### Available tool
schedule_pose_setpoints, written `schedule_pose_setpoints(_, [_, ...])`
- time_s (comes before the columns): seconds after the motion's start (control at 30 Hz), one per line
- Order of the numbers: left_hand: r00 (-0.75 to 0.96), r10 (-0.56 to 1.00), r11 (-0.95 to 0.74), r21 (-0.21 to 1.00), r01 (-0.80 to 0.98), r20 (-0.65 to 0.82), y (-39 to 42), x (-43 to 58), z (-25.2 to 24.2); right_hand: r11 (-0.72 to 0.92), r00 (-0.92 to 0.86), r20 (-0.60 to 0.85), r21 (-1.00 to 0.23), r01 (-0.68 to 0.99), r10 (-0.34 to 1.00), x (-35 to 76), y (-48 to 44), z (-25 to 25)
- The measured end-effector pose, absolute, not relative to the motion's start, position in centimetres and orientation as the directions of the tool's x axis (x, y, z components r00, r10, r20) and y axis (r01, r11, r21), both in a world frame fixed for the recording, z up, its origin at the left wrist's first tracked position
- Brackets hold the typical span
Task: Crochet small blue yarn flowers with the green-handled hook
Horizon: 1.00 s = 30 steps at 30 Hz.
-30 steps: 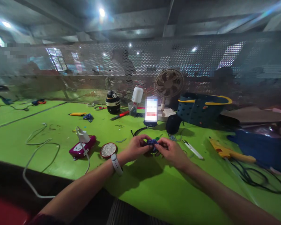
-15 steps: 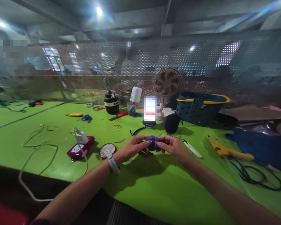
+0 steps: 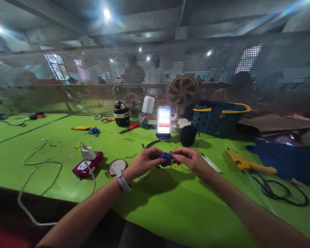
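Blue yarn piece [image 3: 165, 157] was up over the table [image 3: 170, 206], between its near and far edges, left hand [image 3: 146, 160] and right hand [image 3: 190, 161] pinching opposite sides. Looked light and kinda squishy, so gripping the sides gently seemed right.

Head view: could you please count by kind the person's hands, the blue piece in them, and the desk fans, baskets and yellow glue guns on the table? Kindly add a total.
Hands: 2
Blue piece: 1
Desk fan: 1
Basket: 1
Yellow glue gun: 1
Total: 6
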State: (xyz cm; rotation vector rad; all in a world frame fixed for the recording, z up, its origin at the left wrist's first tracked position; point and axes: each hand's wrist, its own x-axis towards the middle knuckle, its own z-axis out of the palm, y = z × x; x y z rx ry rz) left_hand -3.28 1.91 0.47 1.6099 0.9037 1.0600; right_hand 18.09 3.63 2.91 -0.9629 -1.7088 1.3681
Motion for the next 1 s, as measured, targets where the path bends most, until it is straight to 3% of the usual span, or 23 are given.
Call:
schedule_pose_setpoints(0.1, [0.315, 0.882, -0.434, 0.865, 0.252, 0.351, 2.5, -3.8, 0.1, 0.102, -0.306, 0.067, -0.990, 0.100, 0.950, 19.6, 4.8, 4.6])
schedule_pose_setpoints(0.2, [0.305, 0.793, -0.607, 0.647, 0.462, 0.527, 3.0, -4.3, -0.3, 0.036, -0.265, -0.004, -0.988, 0.147, 0.964, 22.2, 6.7, 6.0])
schedule_pose_setpoints(0.3, [0.360, 0.685, -0.709, 0.466, 0.529, 0.633, 3.3, -4.6, -0.6, 0.042, -0.364, -0.032, -0.980, 0.192, 0.931, 24.3, 8.0, 5.9])
schedule_pose_setpoints(0.4, [0.459, 0.634, -0.755, 0.372, 0.540, 0.622, 3.1, -4.7, -0.5, 0.012, -0.464, -0.076, -0.983, 0.184, 0.882, 24.4, 7.9, 4.1])
schedule_pose_setpoints(0.7, [0.582, 0.570, -0.812, 0.290, 0.506, 0.580, 2.7, -4.6, 0.3, -0.060, -0.322, -0.199, -0.917, 0.394, 0.925, 22.1, 6.6, -0.9])
schedule_pose_setpoints(1.0, [0.575, 0.567, -0.813, 0.290, 0.505, 0.590, 2.5, -4.7, 0.3, 0.219, -0.289, 0.012, -0.684, 0.696, 0.957, 22.7, 5.3, 1.5])
